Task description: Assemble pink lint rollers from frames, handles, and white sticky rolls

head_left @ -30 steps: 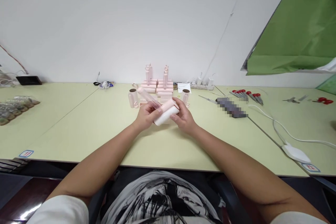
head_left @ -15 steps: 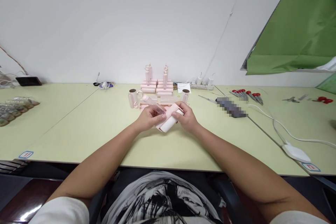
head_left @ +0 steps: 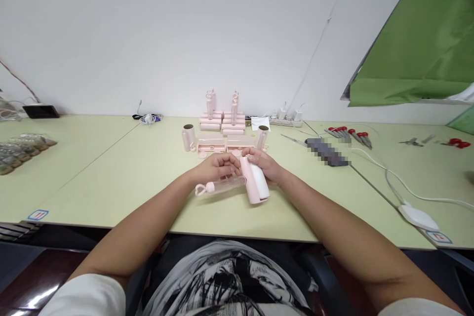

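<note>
My right hand point(head_left: 264, 164) is closed round the upper end of a pink holder point(head_left: 252, 185) with a white roll point(head_left: 261, 182) in it, tilted over the table. A clear pink tube point(head_left: 226, 185) with a looped cap sticks out leftward from the holder's side. My left hand point(head_left: 219, 167) is just above the tube, its fingers curled near the holder; what its fingertips grip is hidden. Beyond my hands lie two open pink holders point(head_left: 211, 146), with pink rolls point(head_left: 188, 137) upright on either side.
Stacked pink holders point(head_left: 233, 127) with tubes stand by the wall. On the right are a power strip point(head_left: 285, 122), a blurred dark object point(head_left: 328, 152), red-tipped tools point(head_left: 359, 136) and a white cable. Bagged items point(head_left: 22, 152) lie far left.
The holder and roll have turned to point more toward me and moved right. The tube has swung down, its looped cap now pointing left. My left hand has shifted off the roll's side.
</note>
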`<action>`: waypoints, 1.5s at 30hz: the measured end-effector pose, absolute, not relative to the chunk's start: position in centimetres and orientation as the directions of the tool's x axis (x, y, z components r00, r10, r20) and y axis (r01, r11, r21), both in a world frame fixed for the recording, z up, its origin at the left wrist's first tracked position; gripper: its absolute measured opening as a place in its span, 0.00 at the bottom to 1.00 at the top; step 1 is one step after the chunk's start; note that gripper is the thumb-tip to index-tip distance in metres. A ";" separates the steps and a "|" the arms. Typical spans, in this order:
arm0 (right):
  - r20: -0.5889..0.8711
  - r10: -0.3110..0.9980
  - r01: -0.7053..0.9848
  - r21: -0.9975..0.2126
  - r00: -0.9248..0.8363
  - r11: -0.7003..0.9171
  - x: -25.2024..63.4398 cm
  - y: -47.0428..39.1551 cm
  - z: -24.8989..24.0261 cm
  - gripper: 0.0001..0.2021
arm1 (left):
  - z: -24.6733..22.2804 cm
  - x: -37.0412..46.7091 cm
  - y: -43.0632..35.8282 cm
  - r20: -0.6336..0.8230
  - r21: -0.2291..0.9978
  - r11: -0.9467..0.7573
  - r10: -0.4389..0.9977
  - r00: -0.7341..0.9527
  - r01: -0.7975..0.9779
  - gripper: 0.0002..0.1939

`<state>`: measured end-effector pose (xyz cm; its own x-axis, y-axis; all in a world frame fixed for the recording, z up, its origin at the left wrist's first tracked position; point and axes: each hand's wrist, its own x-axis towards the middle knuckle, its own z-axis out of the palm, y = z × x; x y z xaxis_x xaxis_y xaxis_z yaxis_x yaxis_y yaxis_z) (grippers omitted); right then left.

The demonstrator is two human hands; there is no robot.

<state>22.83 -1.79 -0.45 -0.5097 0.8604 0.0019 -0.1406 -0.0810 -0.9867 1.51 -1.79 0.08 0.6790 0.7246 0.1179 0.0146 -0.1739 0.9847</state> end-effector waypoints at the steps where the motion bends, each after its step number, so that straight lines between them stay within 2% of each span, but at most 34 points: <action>1: 0.004 0.841 -0.131 -0.988 -0.542 -0.080 22.8 -1.8 -0.5 0.26 | 0.2 1.5 -1.9 0.097 0.989 -0.144 0.744 0.661 0.018 0.17; 4: 0.007 0.806 -0.099 -0.993 -0.592 -0.063 22.7 -1.8 -1.0 0.28 | 0.5 1.5 -2.3 0.068 0.992 -0.117 0.771 0.633 0.036 0.19; 10: -0.048 0.727 -0.032 -0.995 -0.685 -0.096 22.0 -2.2 -1.8 0.26 | -0.1 2.3 -2.8 -0.057 0.983 -0.094 0.656 0.753 0.157 0.22; 13: -0.061 0.669 -0.027 -0.992 -0.741 -0.120 21.8 -2.6 -1.5 0.25 | -0.3 2.6 -2.9 -0.104 0.980 -0.060 0.658 0.746 0.190 0.21; 16: -0.063 0.681 -0.010 -0.995 -0.729 -0.103 22.0 -2.6 -1.2 0.24 | -0.2 2.6 -2.8 -0.110 0.978 -0.049 0.701 0.705 0.201 0.18; 19: -0.058 0.707 0.056 -0.998 -0.705 -0.027 22.5 -2.3 -1.3 0.24 | -0.1 2.5 -2.7 -0.080 0.976 -0.073 0.753 0.653 0.204 0.16; 24: 0.007 0.700 0.211 -0.951 -0.714 0.225 23.0 -1.7 -1.5 0.24 | -0.2 2.3 -2.6 -0.030 0.958 -0.153 0.788 0.614 0.243 0.14; 28: 0.016 0.681 0.245 -0.927 -0.732 0.285 23.1 -1.5 -1.4 0.25 | -0.1 2.3 -2.6 0.023 0.939 -0.224 0.799 0.601 0.262 0.13; 33: 0.079 0.676 0.257 -0.888 -0.733 0.382 23.2 -1.4 -0.9 0.27 | -0.2 2.2 -2.5 0.070 0.954 -0.217 0.833 0.550 0.208 0.15; 41: 0.083 0.737 0.235 -0.919 -0.671 0.317 22.9 -1.4 -1.2 0.26 | 0.4 2.1 -2.3 0.262 0.875 -0.400 0.866 0.425 0.274 0.14; 45: 0.057 0.760 0.245 -0.929 -0.648 0.279 22.9 -1.4 -1.3 0.25 | 0.8 2.0 -2.3 0.229 0.876 -0.371 0.882 0.412 0.308 0.16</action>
